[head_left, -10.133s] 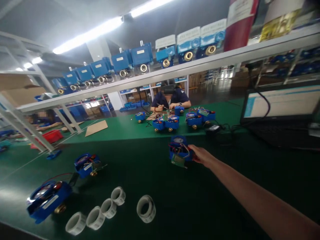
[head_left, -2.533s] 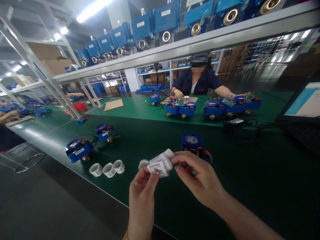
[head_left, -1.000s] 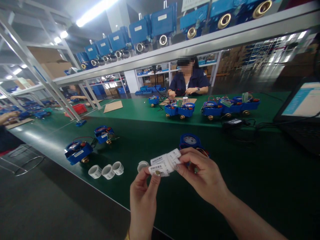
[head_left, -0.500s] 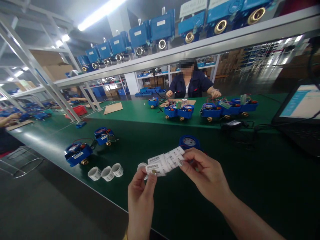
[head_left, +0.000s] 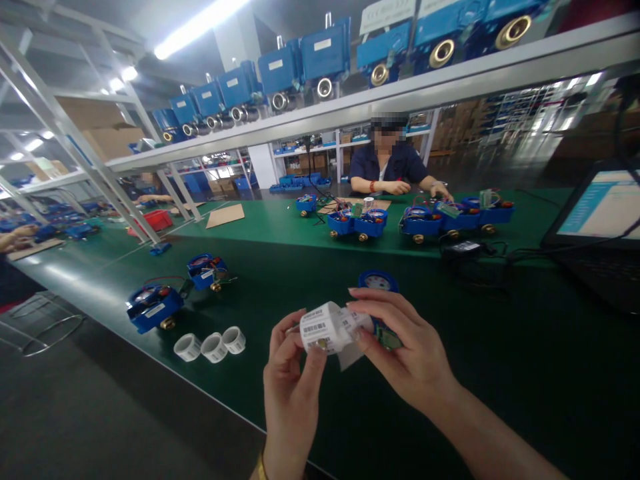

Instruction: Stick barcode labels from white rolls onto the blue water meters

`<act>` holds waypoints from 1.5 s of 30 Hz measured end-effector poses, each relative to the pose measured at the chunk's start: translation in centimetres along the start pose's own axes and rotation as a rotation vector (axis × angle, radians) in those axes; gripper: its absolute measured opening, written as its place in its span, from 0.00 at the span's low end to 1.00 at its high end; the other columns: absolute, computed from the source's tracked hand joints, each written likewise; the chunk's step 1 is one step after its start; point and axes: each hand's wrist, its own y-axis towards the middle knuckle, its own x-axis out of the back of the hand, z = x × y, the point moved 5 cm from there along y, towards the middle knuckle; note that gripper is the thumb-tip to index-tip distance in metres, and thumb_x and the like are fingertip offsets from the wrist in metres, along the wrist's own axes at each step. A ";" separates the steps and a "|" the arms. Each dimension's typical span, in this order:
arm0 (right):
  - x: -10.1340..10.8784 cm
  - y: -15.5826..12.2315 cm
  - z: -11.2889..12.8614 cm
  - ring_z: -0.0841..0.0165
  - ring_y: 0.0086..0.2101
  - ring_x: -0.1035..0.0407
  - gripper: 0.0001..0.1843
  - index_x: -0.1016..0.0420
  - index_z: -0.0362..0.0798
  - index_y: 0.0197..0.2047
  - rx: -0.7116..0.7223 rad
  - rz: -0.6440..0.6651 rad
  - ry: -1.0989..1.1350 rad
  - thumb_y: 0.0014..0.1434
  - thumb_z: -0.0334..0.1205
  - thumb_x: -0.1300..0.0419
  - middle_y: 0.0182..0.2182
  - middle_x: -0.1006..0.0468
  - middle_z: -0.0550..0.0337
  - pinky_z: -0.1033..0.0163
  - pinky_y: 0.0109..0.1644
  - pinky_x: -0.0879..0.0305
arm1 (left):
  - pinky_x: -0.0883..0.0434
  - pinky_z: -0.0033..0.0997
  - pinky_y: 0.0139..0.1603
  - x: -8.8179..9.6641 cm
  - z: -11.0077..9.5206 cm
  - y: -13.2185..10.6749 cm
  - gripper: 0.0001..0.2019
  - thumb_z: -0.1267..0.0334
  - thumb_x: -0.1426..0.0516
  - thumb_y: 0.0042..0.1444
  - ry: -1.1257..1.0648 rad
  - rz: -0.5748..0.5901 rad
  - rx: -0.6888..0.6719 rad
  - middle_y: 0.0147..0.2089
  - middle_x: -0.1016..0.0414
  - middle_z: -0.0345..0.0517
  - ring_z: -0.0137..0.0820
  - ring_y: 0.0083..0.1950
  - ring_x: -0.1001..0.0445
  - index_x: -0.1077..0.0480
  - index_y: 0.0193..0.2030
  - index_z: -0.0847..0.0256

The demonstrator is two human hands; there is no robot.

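1. Label strip (head_left: 315, 327), white and printed with barcodes, is curving in the air above the desk (head_left: 280, 277), between the left hand (head_left: 291, 383) and the right hand (head_left: 413, 350); a pale loose piece (head_left: 351, 358) is hanging beneath it.
2. The left hand is pinching one end, thumb in front and fingers mostly hidden behind; this grip is presumably keeping the printed face turned toward the person.
3. The right hand is closing thumb and fingers on the other end; holding both ends is probably stopping the strip from springing back into a coil.
4. A blue dial unit (head_left: 379, 279) is sitting beyond the right hand, partly hidden, with its green board (head_left: 388, 337) showing behind the fingers; it is perhaps standing there for easy reach.
5. Three label rolls (head_left: 217, 354) are standing in a close row, openings upward; that spot is likely leaving working room under both hands.
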 end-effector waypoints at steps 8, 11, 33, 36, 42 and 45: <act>-0.5 0.0 -0.6 0.61 0.39 0.33 0.06 0.32 0.50 0.40 -0.076 0.089 0.038 0.59 0.32 0.46 0.37 0.28 0.56 0.57 0.39 0.33 | 0.31 0.30 0.42 0.0 -0.2 -0.1 0.07 0.60 0.41 0.49 0.042 0.060 -0.039 0.45 0.32 0.48 0.37 0.46 0.32 0.25 0.35 0.58; -0.4 0.1 -0.6 0.62 0.36 0.33 0.05 0.32 0.49 0.36 -0.114 0.102 0.054 0.58 0.32 0.47 0.34 0.28 0.57 0.59 0.36 0.34 | 0.32 0.26 0.38 -0.1 -0.3 -0.2 0.05 0.61 0.41 0.50 0.063 0.046 -0.079 0.42 0.33 0.46 0.33 0.41 0.32 0.26 0.33 0.58; -1.0 -0.6 -0.2 0.63 0.35 0.34 0.05 0.34 0.47 0.32 -0.068 -0.093 -0.109 0.58 0.30 0.48 0.36 0.33 0.54 0.60 0.34 0.34 | 0.29 0.33 0.40 -0.3 0.5 -0.7 0.06 0.62 0.45 0.54 0.385 -0.016 -0.228 0.46 0.37 0.48 0.35 0.44 0.32 0.30 0.37 0.59; -1.3 -0.7 -0.6 0.64 0.35 0.33 0.05 0.35 0.48 0.31 -0.144 -0.061 -0.023 0.58 0.31 0.49 0.36 0.32 0.56 0.62 0.33 0.34 | 0.29 0.35 0.42 -0.5 0.0 -1.1 0.08 0.67 0.44 0.51 0.574 -0.039 -0.372 0.48 0.38 0.49 0.36 0.48 0.34 0.31 0.40 0.58; -1.6 -0.8 -1.2 0.64 0.38 0.32 0.05 0.37 0.48 0.32 -0.289 0.041 0.161 0.59 0.33 0.50 0.38 0.29 0.56 0.62 0.37 0.31 | 0.29 0.32 0.42 -0.7 -0.8 -1.4 0.05 0.73 0.45 0.51 0.672 -0.063 -0.561 0.48 0.38 0.47 0.34 0.48 0.32 0.32 0.32 0.59; -2.0 -1.1 -1.9 0.64 0.39 0.32 0.04 0.37 0.48 0.33 -0.374 0.075 0.294 0.60 0.35 0.49 0.40 0.30 0.55 0.61 0.37 0.31 | 0.30 0.29 0.39 -0.6 -1.1 -1.6 0.06 0.75 0.46 0.52 0.656 -0.057 -0.609 0.46 0.36 0.46 0.31 0.45 0.32 0.33 0.31 0.59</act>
